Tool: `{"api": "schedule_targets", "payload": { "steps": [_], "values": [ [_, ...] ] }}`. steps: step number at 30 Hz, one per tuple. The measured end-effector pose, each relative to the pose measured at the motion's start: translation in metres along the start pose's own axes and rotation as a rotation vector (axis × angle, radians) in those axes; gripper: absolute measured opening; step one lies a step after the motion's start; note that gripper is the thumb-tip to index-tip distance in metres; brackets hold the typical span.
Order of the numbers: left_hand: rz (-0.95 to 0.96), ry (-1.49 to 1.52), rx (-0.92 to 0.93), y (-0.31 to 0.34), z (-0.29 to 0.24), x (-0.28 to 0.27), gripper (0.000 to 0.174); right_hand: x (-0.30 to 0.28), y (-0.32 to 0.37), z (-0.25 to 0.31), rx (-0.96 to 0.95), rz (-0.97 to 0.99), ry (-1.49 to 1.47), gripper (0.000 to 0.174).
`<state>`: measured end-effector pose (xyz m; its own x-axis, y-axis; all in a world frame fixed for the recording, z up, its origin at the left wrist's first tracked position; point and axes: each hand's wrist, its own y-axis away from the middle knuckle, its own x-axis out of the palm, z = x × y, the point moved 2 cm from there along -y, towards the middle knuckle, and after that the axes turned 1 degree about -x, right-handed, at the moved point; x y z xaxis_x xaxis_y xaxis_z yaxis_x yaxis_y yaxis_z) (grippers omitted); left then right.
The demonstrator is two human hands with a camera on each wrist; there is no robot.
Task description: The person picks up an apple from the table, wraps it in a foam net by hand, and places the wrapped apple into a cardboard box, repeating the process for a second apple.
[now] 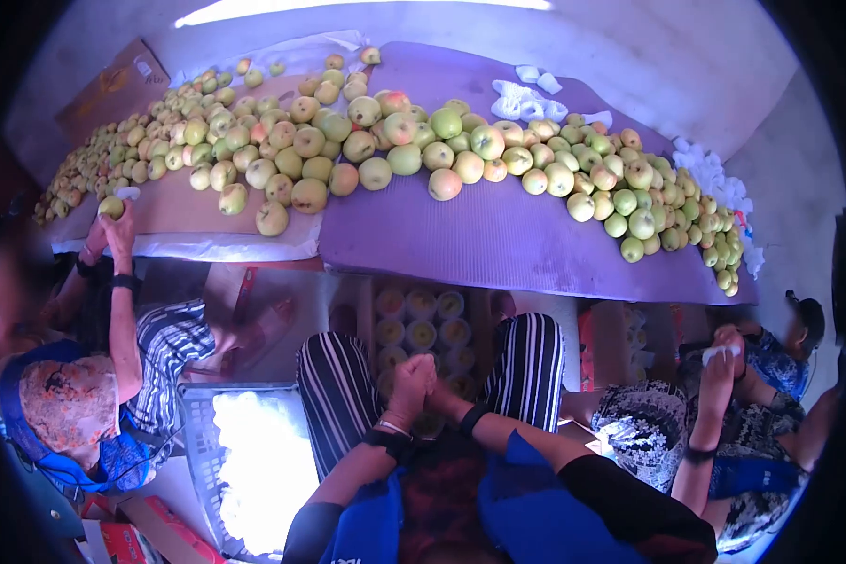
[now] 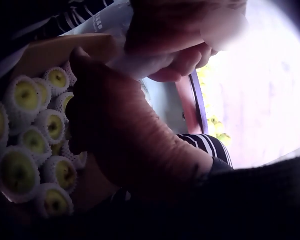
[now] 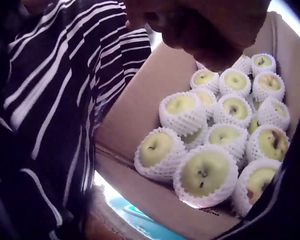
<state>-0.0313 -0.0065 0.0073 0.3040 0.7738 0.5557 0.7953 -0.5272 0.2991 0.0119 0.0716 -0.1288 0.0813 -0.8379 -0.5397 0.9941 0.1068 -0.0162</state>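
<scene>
Close together, left hand [image 1: 408, 383] and right hand [image 1: 441, 399]; cannot tell whether fingers clamp anything. Below fingers: netted apples [image 3: 205, 172] in box [image 3: 135, 102].

Both forearms [image 1: 519, 435] reach forward and converge, bringing the left hand [image 1: 408, 387] and right hand [image 1: 440, 400] together between the parted knees [image 1: 532, 343]. From above, the left hides part of the right; how tightly either set of fingers closes cannot be made out.
</scene>
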Motion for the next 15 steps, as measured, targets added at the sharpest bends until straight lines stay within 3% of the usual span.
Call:
{"api": "schedule_targets", "payload": {
  "steps": [2,4,6,15],
  "values": [
    [-0.014,-0.158,0.0,0.0,-0.001,0.003,0.029,-0.003,0.004,0.002,0.048,0.015,-0.019,0.039],
    [0.012,-0.133,-0.046,0.003,-0.001,0.006,0.031,-0.006,0.008,0.003,0.142,0.02,-0.063,0.039],
    [0.069,-0.349,0.099,0.003,-0.002,0.007,0.034,-0.008,0.01,0.004,0.2,0.015,-0.09,0.038],
    [0.232,-0.168,-0.024,0.006,0.001,0.001,0.041,-0.011,0.022,0.006,0.323,0.032,-0.113,0.036]
  ]
}}
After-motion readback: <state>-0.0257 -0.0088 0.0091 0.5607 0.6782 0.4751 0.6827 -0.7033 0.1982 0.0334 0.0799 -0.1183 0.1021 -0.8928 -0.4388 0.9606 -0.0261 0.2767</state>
